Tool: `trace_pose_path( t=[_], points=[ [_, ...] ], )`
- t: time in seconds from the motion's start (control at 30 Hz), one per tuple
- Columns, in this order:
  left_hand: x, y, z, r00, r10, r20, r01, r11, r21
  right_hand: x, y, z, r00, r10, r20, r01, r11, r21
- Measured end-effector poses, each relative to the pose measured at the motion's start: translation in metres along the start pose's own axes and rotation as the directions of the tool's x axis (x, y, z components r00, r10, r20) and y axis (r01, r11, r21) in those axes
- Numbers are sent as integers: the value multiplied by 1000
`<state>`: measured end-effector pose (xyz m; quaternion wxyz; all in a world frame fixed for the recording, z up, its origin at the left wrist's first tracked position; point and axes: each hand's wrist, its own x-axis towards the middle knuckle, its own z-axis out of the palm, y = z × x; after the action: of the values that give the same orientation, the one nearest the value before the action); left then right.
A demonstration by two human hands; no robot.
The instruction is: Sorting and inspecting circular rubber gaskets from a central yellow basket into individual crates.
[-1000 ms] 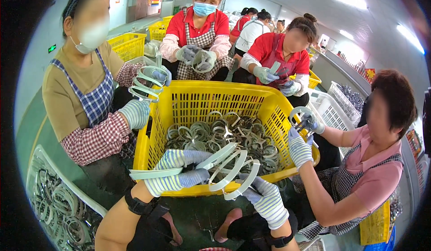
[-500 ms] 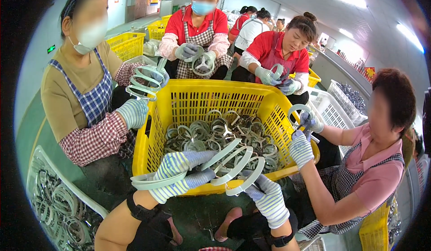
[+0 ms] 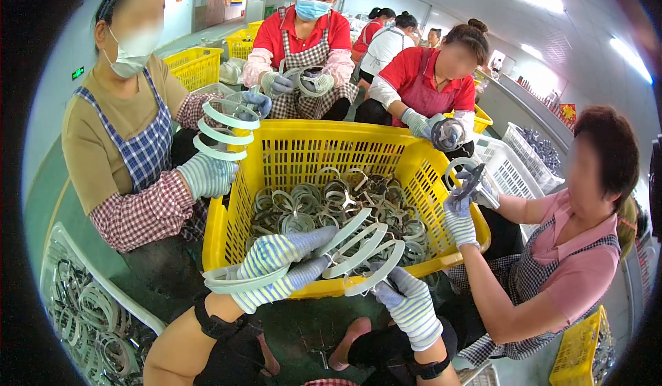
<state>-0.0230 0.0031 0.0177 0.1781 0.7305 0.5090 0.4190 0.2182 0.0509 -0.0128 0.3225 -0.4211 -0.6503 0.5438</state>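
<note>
Over the near rim of a yellow slatted basket [image 3: 314, 137], my gloved left hand [image 3: 286, 258] is closed on the left side of a piece made of several pale grey-green curved bands [image 3: 363, 249]. Another pale ring [image 3: 227, 284] hangs around this hand, near the wrist. My gloved right hand [image 3: 412, 310] grips the lower right end of the banded piece; its fingertips are partly hidden behind the last band. Beneath, inside the basket, lies a heap of pale rings [image 3: 300, 203] with thin metal brackets among them.
Co-workers sit around the basket, each handling rings: a person in a checked apron [image 3: 141, 137] at left, two in red shirts at the back, one in pink [image 3: 576, 227] at right. A white crate [image 3: 65, 238] of rings stands at lower left; another yellow basket [image 3: 576, 351] is at lower right.
The bands between my hands have tilted slightly, and my right hand has shifted a little. The co-workers at left, back and right have turned the rings in their hands.
</note>
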Motion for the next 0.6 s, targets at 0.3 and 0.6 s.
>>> trace_pose_path(
  t=[0.3, 0.6],
  points=[
    [1, 0, 1, 963, -207, -172, 166, 959, -229, -7, 2, -12, 964, 144, 223, -238, 842, 483],
    [1, -7, 10, 966, -197, -169, 157, 962, -225, -5, 4, -11, 910, 108, 400, -293, 851, 436]
  ],
)
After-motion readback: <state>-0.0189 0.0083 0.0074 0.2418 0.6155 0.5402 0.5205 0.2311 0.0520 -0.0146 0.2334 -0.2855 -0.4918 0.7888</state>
